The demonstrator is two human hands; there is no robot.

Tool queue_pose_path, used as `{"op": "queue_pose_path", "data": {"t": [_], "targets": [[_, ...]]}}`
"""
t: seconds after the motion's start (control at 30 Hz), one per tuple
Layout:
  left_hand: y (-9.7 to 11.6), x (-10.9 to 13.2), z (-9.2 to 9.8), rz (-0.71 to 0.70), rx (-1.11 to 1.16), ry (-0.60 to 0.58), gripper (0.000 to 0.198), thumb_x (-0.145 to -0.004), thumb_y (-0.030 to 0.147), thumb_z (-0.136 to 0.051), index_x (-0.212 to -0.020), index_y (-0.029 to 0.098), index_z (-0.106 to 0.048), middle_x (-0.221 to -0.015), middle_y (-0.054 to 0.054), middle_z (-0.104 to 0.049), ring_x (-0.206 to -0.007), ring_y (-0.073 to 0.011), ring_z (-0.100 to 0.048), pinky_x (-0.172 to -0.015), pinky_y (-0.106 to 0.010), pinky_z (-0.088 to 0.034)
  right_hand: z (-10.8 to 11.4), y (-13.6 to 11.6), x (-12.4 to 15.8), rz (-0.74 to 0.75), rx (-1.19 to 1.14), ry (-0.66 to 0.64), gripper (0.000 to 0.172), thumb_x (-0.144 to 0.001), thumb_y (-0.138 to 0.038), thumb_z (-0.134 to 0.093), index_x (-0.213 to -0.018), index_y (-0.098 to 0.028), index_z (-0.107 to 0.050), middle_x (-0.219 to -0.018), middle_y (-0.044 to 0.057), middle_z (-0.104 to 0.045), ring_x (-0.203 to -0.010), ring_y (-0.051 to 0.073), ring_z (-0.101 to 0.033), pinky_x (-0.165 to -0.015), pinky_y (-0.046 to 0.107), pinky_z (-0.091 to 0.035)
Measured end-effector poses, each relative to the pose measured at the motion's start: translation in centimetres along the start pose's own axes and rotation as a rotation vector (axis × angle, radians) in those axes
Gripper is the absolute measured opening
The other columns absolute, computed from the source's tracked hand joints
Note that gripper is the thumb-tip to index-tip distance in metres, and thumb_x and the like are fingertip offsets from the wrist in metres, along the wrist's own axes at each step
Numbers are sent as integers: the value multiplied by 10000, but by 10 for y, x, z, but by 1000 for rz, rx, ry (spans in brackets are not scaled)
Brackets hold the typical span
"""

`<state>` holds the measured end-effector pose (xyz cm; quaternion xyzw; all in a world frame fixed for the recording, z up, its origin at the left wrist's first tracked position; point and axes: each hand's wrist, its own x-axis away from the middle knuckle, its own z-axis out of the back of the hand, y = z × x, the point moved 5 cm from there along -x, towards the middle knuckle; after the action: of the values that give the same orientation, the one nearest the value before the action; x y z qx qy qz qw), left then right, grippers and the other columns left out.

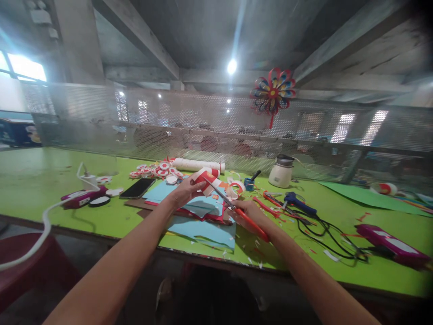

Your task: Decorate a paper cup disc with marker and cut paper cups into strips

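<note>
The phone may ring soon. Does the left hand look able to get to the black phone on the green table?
Probably yes, once freed: the phone lies flat just beside the left hand with nothing between, but that hand grips a red-and-white paper piece.

The left hand (184,192) is holding up a red card (207,177), while the right hand (248,214) is gripping red scissors (233,208) whose blades are reaching it above blue paper (203,228) on the green table (50,180).
</note>
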<state>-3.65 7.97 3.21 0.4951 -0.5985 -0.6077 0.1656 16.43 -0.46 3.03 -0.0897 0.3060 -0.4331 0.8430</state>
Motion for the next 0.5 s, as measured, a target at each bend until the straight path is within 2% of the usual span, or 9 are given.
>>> {"op": "queue_pose_path", "data": {"t": [0.13,0.3,0.5], "targets": [[2,2,-4,18,6,-25,456,-761,293,-754,-1180,179,-614,-1047,-105,-704,-905,-236,-666,-783,-375,-557,-1,-3,1,15,31,18,257,-823,-275,-518,-872,-156,-740,-622,9,-608,-578,145,-525,-556,238,-366],[9,6,-6,54,52,-83,408,-837,298,-660,-1228,200,-593,-1139,-102,-672,-969,-235,-647,-812,-388,-552,-4,-6,2,35,67,31,225,-808,-232,-500,-735,-156,-698,-621,24,-616,-597,152,-532,-572,240,-348],[18,8,8,31,3,-57,466,-736,186,-742,-1180,207,-605,-1116,-78,-673,-960,-228,-647,-790,-363,-552,-2,-9,2,47,46,-21,223,-813,-236,-501,-722,-160,-690,-653,18,-642,-605,144,-544,-580,230,-358]]}}
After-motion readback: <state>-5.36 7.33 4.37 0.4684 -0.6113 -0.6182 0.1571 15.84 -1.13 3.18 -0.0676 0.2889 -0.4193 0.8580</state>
